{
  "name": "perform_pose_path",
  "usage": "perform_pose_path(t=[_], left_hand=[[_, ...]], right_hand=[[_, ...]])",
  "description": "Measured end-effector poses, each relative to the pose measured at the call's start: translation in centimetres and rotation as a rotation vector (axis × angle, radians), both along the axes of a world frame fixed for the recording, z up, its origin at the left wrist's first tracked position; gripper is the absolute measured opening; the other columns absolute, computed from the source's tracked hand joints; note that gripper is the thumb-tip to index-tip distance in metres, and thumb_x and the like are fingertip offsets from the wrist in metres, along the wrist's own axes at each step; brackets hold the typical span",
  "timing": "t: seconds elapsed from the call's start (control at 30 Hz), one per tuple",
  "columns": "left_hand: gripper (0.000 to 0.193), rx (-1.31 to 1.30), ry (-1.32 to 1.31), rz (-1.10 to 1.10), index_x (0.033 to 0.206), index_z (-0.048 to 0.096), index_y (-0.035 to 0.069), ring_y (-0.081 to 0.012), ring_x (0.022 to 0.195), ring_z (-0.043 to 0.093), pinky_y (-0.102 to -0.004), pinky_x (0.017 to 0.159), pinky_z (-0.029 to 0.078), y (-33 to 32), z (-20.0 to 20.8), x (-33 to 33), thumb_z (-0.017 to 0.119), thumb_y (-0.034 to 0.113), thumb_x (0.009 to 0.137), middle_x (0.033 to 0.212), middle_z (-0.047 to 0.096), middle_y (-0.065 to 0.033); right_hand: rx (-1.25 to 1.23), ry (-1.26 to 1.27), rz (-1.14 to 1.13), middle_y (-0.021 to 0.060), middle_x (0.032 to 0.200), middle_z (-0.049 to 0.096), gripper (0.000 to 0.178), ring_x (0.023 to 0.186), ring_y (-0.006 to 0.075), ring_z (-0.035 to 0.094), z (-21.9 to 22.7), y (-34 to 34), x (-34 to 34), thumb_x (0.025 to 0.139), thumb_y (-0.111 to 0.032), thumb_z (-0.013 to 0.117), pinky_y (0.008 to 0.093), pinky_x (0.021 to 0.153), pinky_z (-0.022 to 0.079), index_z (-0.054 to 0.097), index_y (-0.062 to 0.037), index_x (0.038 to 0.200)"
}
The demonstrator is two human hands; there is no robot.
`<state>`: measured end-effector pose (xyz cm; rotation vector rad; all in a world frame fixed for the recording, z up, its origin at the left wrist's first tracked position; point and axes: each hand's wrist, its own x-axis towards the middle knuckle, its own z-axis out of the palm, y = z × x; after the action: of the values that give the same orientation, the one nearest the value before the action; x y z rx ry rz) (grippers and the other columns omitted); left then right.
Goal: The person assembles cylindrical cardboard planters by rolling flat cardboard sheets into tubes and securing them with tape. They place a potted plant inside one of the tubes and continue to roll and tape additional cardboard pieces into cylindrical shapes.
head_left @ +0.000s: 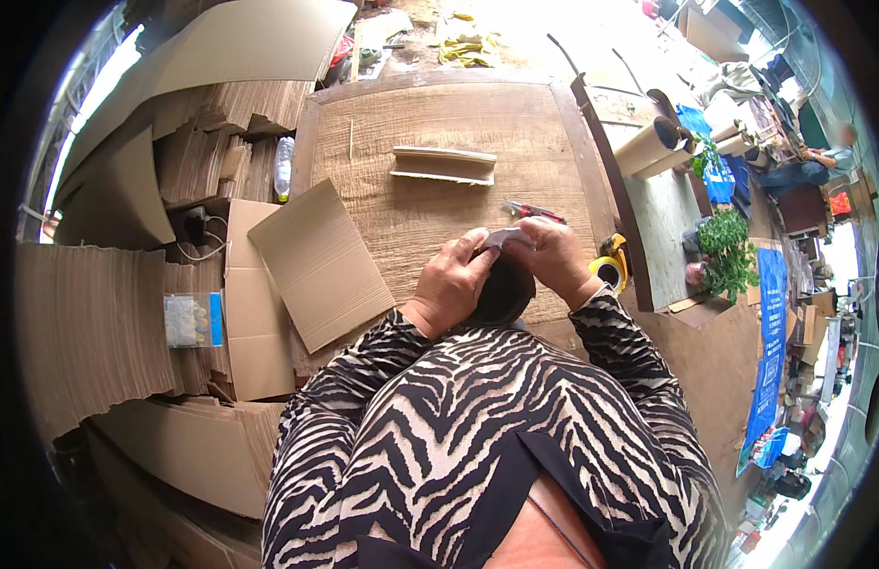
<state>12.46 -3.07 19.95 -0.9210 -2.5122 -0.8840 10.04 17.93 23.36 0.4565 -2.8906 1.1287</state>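
Close to my body, both hands meet at the near side of the wooden table (363,237). My left hand (451,277) and my right hand (557,258) are closed, pinching a small pale, crumpled piece (505,237) between them; its kind is unclear. Just below it, between my wrists, is a dark rounded object (506,292), partly hidden by my hands. A red and black utility knife (534,211) lies just beyond my right hand. Farther out rests a folded cardboard strip (444,166). Beside my right wrist is a yellow tape roll (608,271).
A flat cardboard sheet (321,266) overlaps the table's left side. Stacked cardboard (98,332) and a plastic bottle (284,169) stand left. On the right are a raised board edge (615,190), cardboard tubes (653,147), green plants (727,251) and a seated person (819,166) farther off.
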Motion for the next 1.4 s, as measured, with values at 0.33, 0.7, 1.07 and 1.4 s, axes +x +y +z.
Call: perform_pose_path(t=[0.33,0.7,1.07,1.4], left_hand=[[0.012,0.264,-0.169,-0.128,0.094,0.066,0.002,-0.0371,0.111,0.059,-0.0414,0.093,0.051,0.7,-0.6,-0.5,0.065,0.002,0.081,0.122,0.056,-0.0189],[0.023,0.284,-0.189,-0.017,0.105,0.068,0.002,-0.0333,0.105,0.063,-0.0386,0.09,0.053,0.7,-0.5,-0.2,0.068,0.001,0.082,0.115,0.064,-0.0146],[0.028,0.411,-0.379,0.118,0.101,0.055,0.004,-0.0302,0.088,0.07,-0.0352,0.076,0.057,-1.3,-2.1,-1.2,0.073,0.0,0.079,0.097,0.069,-0.0148],[0.01,0.13,-0.312,-0.105,0.081,0.07,0.012,-0.0286,0.074,0.065,-0.0383,0.063,0.052,0.7,0.4,-5.4,0.077,0.019,0.078,0.078,0.063,-0.0056]], right_hand=[[0.437,0.122,0.128,0.0081,0.081,0.064,0.015,0.081,0.03,0.066,2.2,-0.9,-0.2,0.08,-0.023,0.071,0.042,0.076,0.051,0.066,-0.0096,0.079],[0.336,0.323,0.254,0.0052,0.08,0.061,0.011,0.083,0.0273,0.064,0.3,0.1,-0.7,0.081,-0.019,0.068,0.0417,0.082,0.048,0.06,-0.0114,0.082],[0.218,0.142,0.318,0.0079,0.099,0.065,0.025,0.094,0.0267,0.065,4.0,0.5,5.0,0.077,-0.01,0.068,0.0387,0.082,0.052,0.065,-0.0097,0.102],[0.334,0.176,0.255,0.0072,0.081,0.058,0.011,0.074,0.0285,0.066,-1.5,0.7,7.7,0.079,-0.019,0.065,0.0408,0.06,0.054,0.058,-0.0117,0.077]])
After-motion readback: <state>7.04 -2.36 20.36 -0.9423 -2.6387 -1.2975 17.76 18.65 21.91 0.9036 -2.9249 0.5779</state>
